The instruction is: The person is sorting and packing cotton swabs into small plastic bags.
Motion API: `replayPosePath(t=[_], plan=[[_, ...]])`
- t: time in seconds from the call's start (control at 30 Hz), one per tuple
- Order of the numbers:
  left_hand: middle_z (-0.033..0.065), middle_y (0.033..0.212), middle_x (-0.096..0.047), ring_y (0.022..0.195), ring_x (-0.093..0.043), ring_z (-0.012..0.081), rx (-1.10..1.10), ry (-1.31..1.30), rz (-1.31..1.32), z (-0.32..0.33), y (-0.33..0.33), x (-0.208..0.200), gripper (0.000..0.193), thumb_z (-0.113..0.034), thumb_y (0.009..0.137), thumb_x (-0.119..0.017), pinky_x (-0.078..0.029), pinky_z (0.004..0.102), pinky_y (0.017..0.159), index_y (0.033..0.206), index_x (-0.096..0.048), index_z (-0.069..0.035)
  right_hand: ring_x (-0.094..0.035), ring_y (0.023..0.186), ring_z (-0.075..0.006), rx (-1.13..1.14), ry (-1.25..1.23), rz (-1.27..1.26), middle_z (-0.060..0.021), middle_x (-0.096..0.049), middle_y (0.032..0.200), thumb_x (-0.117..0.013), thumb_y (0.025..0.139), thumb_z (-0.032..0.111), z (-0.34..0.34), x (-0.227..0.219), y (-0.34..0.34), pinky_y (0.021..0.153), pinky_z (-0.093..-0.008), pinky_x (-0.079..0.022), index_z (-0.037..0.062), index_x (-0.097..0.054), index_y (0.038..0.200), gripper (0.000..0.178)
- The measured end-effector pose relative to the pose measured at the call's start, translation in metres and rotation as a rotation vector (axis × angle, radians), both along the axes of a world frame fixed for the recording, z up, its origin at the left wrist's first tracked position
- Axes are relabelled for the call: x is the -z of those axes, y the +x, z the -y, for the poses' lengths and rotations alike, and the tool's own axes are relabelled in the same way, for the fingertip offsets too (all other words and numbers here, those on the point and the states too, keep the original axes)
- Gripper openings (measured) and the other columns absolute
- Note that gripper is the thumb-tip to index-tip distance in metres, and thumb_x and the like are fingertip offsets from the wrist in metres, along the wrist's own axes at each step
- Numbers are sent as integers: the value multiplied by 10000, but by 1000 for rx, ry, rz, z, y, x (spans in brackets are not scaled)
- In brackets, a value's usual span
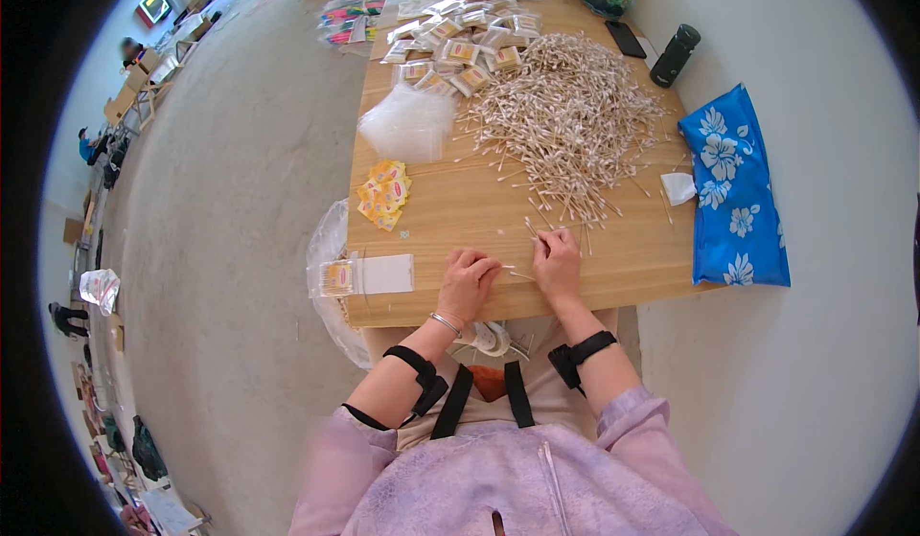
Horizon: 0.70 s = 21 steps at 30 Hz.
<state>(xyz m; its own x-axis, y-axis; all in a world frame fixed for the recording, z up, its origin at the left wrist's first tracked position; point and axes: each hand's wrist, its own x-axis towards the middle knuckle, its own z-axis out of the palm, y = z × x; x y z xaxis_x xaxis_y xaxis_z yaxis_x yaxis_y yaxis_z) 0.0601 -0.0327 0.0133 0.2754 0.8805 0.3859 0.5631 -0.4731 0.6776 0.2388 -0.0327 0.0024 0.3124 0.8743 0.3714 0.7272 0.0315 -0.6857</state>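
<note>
You are in what appears to be a packing workshop. Identify it by the heap of loose cotton swabs (570, 119) at the upper centre of your frame and the filled packets (462, 52) beside it, both on your wooden table (460, 201). At the left, observe the wide, grey concrete floor (220, 201); along the far left edge, observe cardboard boxes (120, 107) and other people (69, 319).

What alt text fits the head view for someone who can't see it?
A person's left hand and right hand handle cotton swabs at a wooden table. Beyond lie a large swab pile, filled packets, clear bags and yellow cards.
</note>
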Motion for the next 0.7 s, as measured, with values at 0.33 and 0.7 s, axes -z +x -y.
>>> replayPosePath(t=[0.33,0.7], plan=[[133,1253,-489,1203,-416,335,-41,57,-112,4,2,-6,331,-149,767,-696,-344,415,1012,1080,-597,-103,-552,878,-276,-173,-56,185,-82,-590,869,-640,787,124,-19,-8,-21,783,-401,-451,103,-686,881,106],[177,1338,-441,1297,-348,357,10,-2,-134,0,-1,-4,482,-126,813,-646,-294,436,1088,1253,-479,-22,-563,937,-297,-207,-234,67,-120,-568,957,-698,708,79,32,-38,7,821,-393,-463,59,-665,986,281]])
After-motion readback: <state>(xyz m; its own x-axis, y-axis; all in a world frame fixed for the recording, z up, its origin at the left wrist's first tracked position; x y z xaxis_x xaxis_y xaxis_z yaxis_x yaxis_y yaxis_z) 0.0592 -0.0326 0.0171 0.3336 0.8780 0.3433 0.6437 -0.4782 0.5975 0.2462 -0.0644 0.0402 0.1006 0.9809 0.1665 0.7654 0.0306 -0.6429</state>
